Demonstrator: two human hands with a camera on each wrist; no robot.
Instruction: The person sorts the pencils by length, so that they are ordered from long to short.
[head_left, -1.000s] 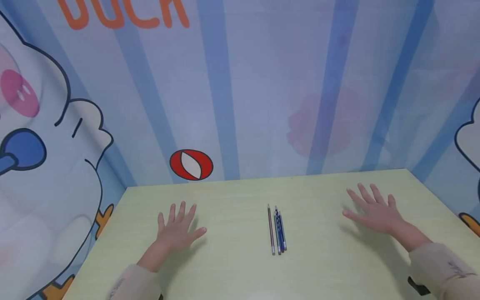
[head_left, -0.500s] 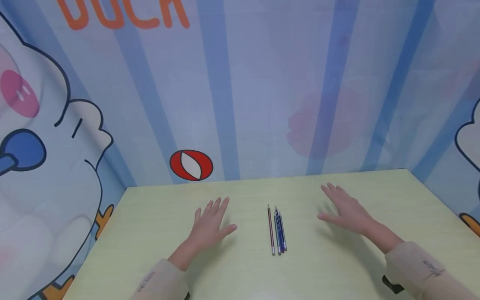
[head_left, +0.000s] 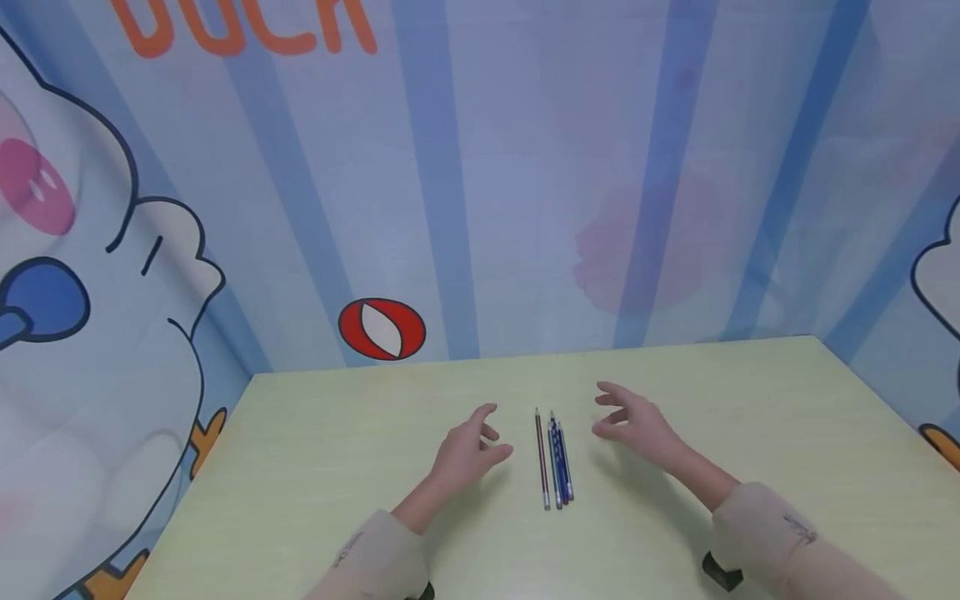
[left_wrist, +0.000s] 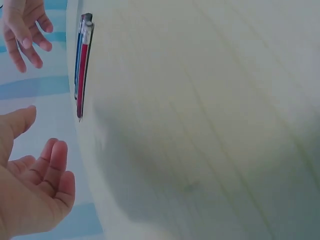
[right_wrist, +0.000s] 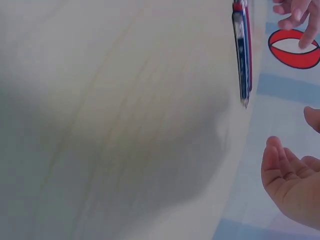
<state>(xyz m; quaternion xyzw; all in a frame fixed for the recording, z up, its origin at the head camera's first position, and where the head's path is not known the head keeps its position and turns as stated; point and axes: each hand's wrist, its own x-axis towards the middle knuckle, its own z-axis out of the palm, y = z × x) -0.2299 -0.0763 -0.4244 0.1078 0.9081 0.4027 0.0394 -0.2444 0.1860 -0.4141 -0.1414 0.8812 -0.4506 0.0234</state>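
Several pencils lie on the table, tips toward the back. A dark red pencil [head_left: 542,460] is set slightly apart on the left of a close bunch of blue pencils [head_left: 559,462]. My left hand [head_left: 467,452] hovers left of them, thumb and fingers apart and loosely bent, touching nothing. On the other side, my right hand [head_left: 637,427] is held above the table with relaxed, slightly bent fingers and nothing in it. In the left wrist view the red pencil [left_wrist: 83,70] shows nearest, and the right wrist view shows a blue pencil [right_wrist: 242,55] in front.
The pale yellow table [head_left: 300,467] reaches back to a blue striped cloth backdrop [head_left: 525,183] with cartoon prints, including a red and white ball [head_left: 382,330]. Similar cloth stands along the left and right sides.
Both hands have moved inward toward the pencils, the left one rightward and the right one leftward. Their spread fingers have bent a little. The pencils have stayed in place.
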